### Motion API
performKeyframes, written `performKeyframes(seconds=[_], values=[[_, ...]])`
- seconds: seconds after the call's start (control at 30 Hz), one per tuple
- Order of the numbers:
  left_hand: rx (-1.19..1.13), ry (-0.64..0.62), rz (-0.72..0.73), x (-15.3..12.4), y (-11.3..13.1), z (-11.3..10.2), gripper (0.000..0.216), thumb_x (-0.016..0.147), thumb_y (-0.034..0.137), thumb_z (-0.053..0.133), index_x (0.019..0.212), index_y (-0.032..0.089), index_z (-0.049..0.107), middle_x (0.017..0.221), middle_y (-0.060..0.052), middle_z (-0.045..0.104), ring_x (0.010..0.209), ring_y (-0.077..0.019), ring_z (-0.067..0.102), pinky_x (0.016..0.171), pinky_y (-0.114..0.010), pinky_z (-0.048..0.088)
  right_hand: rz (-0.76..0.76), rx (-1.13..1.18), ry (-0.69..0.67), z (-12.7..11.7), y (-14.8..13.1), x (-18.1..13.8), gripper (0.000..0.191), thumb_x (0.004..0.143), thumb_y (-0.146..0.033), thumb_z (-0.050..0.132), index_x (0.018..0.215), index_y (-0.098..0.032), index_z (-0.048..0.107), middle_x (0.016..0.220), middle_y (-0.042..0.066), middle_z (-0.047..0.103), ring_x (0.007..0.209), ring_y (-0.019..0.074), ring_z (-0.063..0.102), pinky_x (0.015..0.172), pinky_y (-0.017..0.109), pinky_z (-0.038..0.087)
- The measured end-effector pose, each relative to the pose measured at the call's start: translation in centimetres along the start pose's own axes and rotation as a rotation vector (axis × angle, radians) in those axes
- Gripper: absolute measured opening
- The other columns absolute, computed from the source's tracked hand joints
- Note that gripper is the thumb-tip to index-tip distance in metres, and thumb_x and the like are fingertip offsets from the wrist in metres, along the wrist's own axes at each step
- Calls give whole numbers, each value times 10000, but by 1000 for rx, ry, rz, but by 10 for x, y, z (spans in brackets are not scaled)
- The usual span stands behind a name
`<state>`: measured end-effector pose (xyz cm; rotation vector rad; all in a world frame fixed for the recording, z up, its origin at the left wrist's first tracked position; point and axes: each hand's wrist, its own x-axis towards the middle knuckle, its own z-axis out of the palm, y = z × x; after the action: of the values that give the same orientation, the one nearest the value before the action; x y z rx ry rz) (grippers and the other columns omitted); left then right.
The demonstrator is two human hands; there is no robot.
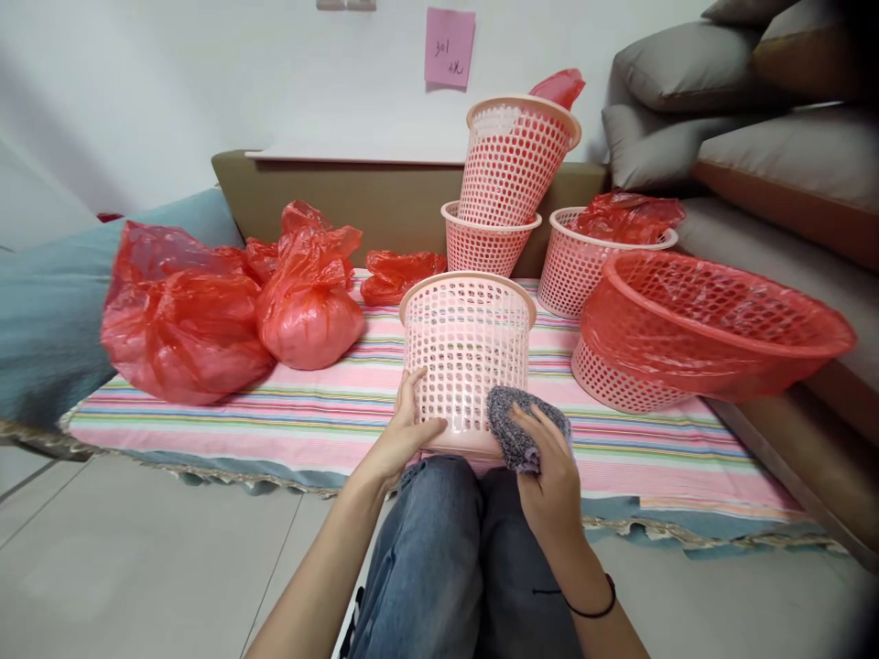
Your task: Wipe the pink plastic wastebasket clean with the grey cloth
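Observation:
A pale pink perforated plastic basket (467, 366) stands in front of me, its rim away from me and its base by my knees. My left hand (412, 421) grips the basket's lower left side, thumb across the near face and fingers round the edge. In my right hand (549, 458) is a bunched grey speckled cloth (518, 426), pressed against the basket's lower right side. The fingers of that hand lie over the cloth, and a dark band circles the wrist.
Red plastic bags (192, 339) sit at the left on a striped cloth (330, 403). Stacked baskets (518, 165) stand behind, one tilted. A bag-lined basket (624, 375) and another basket (569, 275) are at the right, near piled cushions (687, 64). A pink note (450, 46) hangs on the wall.

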<state>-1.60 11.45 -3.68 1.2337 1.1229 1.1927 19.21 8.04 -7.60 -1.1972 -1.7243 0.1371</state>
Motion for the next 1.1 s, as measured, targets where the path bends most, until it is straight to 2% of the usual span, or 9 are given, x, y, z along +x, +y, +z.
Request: performKeyframes(seconds=[0.1,0.3,0.47,0.57,0.67,0.73,0.83,0.93,1.1], values=[[-42,-26,-19,-2,-1,1,773,709,171,631,1413,276,328,1573,-57,250,1426,-264,295,1180,-427,236,-2,16,-4,-1,1,0,652,696,9,379,1272,-224,578,1315,58,622,1334,267,457,1086,574,389],[-97,-17,5,-3,-4,2,752,699,177,641,1385,252,341,1538,-78,331,1392,-247,365,1138,-390,324,6,4,-14,-3,3,0,627,714,1,381,1266,-218,582,1320,61,620,1340,261,450,1090,564,389],[-26,6,24,1,-7,3,731,699,204,649,1357,258,336,1508,-92,360,1346,-248,430,1095,-399,386,13,4,-14,-3,4,0,642,700,-2,384,1270,-222,583,1324,53,618,1340,261,452,1090,562,392],[151,68,149,-1,-9,4,579,735,214,644,1264,248,413,1473,-96,404,1368,-254,411,1130,-441,343,10,5,-8,-3,4,0,641,704,-2,382,1274,-218,580,1323,53,618,1342,255,449,1097,558,388],[411,107,314,-9,-9,5,240,831,237,611,1062,218,552,1456,-111,443,1435,-275,315,1160,-504,276,13,14,-10,-5,5,0,666,689,7,374,1284,-217,571,1328,50,613,1346,246,445,1104,547,385],[575,113,408,-15,-10,5,85,893,247,564,951,205,612,1447,-122,463,1415,-277,355,1136,-513,319,17,18,-19,-6,5,0,684,672,11,371,1285,-220,569,1338,46,606,1351,244,439,1104,544,388],[769,136,573,-21,-12,4,125,927,225,534,939,211,658,1374,-125,538,1288,-252,514,1040,-466,456,16,29,-27,-6,6,0,695,660,13,372,1283,-223,571,1341,42,602,1351,242,437,1110,542,383],[944,166,736,-26,-14,3,140,924,197,543,1005,221,655,1300,-117,597,1213,-236,576,959,-418,533,1,53,-28,-6,8,-1,708,654,16,372,1293,-223,563,1343,43,599,1348,243,441,1117,544,374],[1152,223,804,-31,-14,8,160,917,182,551,1067,203,604,1294,-138,599,1173,-235,598,892,-374,575,-18,62,-22,-3,10,0,694,656,8,379,1282,-224,570,1342,50,600,1338,256,447,1108,565,373]])
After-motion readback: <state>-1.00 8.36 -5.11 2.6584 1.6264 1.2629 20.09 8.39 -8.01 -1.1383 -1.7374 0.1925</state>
